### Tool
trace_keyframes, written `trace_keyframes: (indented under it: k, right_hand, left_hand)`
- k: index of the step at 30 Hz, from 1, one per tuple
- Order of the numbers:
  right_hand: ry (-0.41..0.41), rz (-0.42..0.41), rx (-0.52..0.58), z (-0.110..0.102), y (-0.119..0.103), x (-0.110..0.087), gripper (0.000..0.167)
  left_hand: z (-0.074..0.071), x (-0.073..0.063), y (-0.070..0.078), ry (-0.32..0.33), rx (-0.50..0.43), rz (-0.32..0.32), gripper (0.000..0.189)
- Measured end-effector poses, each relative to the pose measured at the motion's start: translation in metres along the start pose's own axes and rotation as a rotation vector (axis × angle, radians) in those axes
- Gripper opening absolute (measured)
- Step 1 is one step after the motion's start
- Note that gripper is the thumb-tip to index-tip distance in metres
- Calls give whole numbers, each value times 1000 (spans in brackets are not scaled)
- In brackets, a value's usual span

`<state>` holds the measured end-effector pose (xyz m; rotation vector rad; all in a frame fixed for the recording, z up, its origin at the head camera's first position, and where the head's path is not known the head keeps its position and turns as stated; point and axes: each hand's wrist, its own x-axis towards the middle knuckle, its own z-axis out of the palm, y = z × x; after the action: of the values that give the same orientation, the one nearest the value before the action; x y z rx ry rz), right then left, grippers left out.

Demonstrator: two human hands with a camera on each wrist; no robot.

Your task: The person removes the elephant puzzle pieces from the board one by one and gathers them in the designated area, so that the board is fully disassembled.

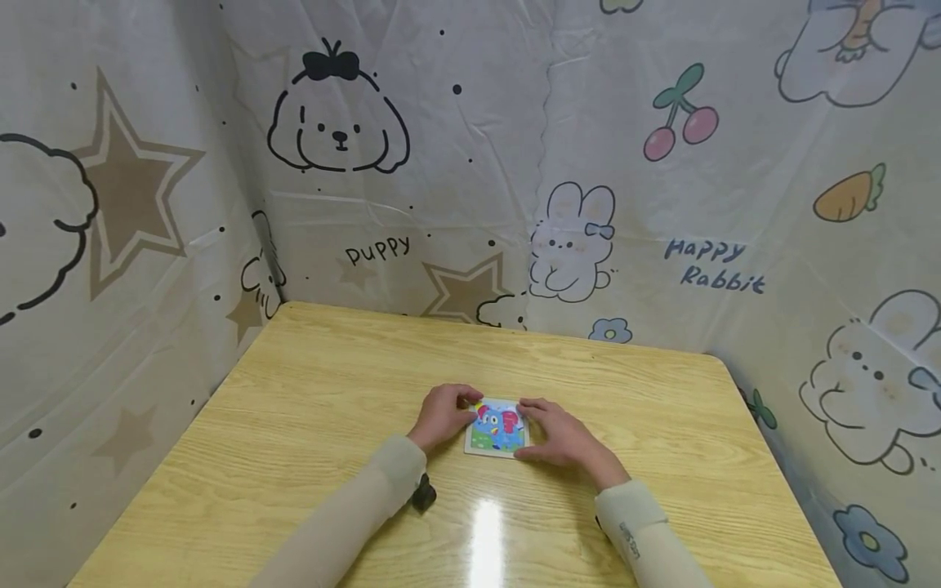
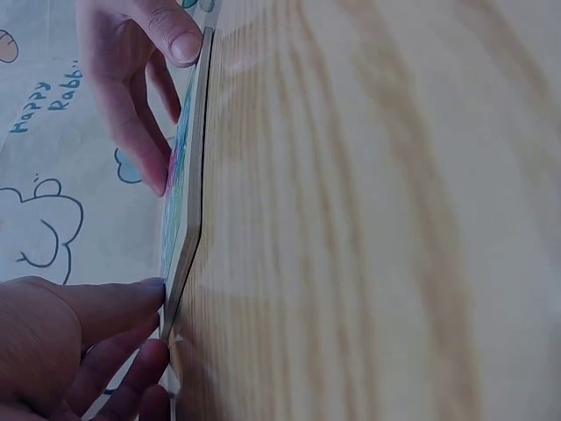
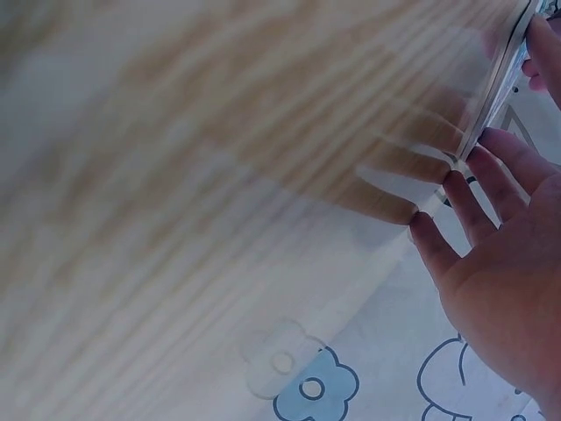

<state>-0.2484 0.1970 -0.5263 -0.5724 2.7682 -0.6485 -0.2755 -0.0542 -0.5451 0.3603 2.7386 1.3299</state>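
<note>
A small square puzzle board [image 1: 491, 441] with a blue elephant picture and a pale wooden rim lies on the table [image 1: 331, 392]. My left hand [image 1: 443, 418] pinches its far left corner, thumb at the left side and fingers curled past the corner. In the left wrist view the board [image 2: 195, 175] appears edge-on, close over the wood. Around the right side spreads my right hand [image 1: 562, 433], thumb by the near right corner and forefinger by the far one. The right wrist view shows this hand [image 3: 508, 254] with its fingers fairly straight, tips down on the tabletop.
A printed cloth [image 1: 441, 163] with cartoon animals and stars hangs behind the table and along both sides. A bright light reflection [image 1: 485, 539] shows on the wood near the front. A small black device [image 1: 424, 494] is strapped at the left wrist.
</note>
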Motion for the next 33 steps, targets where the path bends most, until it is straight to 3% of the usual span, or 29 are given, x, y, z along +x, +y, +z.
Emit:
trace_keyframes:
  k: [10, 17, 22, 28, 33]
  right_hand:
    - [-2, 10, 4, 0, -1, 0, 80]
    - [-5, 16, 17, 0, -1, -1, 81]
    - [-2, 12, 18, 1, 0, 0, 81]
    - [-1, 7, 27, 1, -1, 0, 81]
    - [-2, 8, 28, 1, -1, 0, 81]
  left_hand:
    - [1, 1, 0, 12, -74, -3, 28]
    - [1, 1, -1, 12, -149, -42, 28]
    - [1, 0, 0, 11, -147, -36, 27]
    - [2, -3, 5, 66, -96, -42, 24]
    - [5, -4, 7, 122, -105, -86, 20]
